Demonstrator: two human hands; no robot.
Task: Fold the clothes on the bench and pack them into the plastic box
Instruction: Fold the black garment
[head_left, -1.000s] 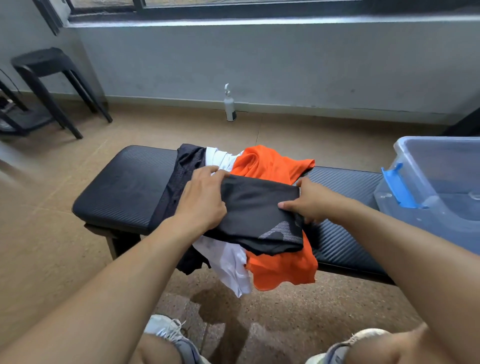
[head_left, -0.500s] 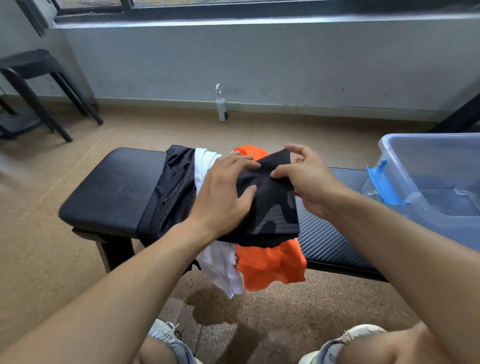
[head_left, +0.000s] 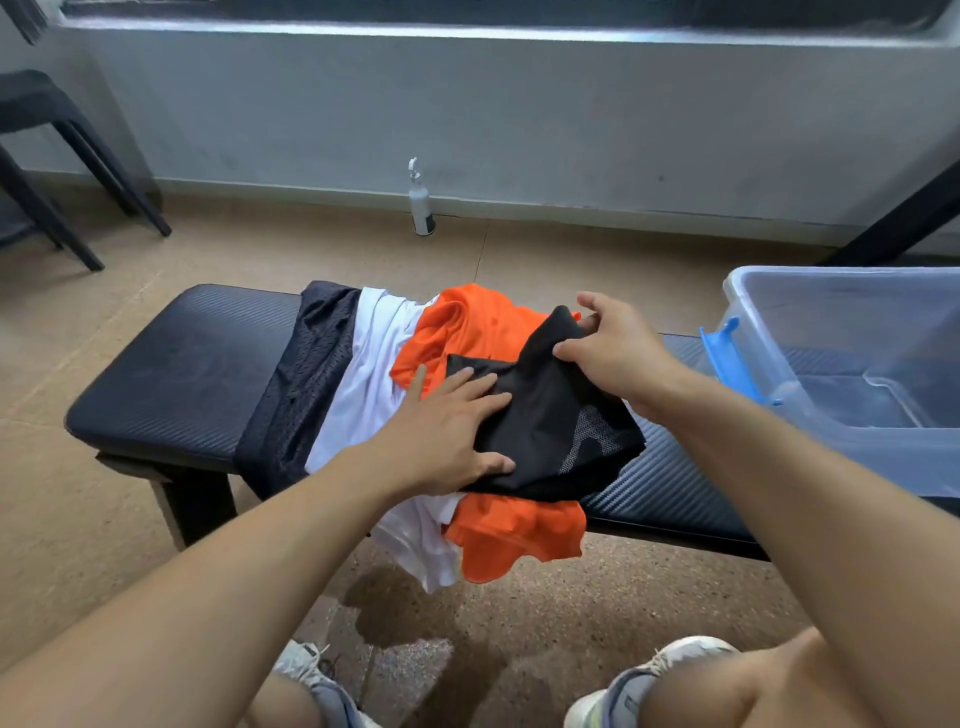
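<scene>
A black padded bench (head_left: 171, 374) carries a heap of clothes: a black mesh garment (head_left: 301, 384), a white garment (head_left: 363, 395) and an orange shirt (head_left: 467, 327) hanging over the near edge. On top lies a partly folded black garment with a grey pattern (head_left: 566, 431). My left hand (head_left: 447, 426) presses flat on its left side, thumb tucked at the near edge. My right hand (head_left: 613, 348) pinches its far upper corner, lifted off the pile. The clear plastic box (head_left: 810, 291) with a blue latch stands at the bench's right end.
A white spray bottle (head_left: 420, 202) stands on the floor by the grey wall. Black stools (head_left: 47, 150) are at the far left. A dark diagonal bar (head_left: 893, 218) leans at the far right. My knees and shoes show at the bottom.
My right hand has carried the black garment's corner to the right, away from my left hand. My left hand has flattened on the fabric and slid lower. The view shifted slightly.
</scene>
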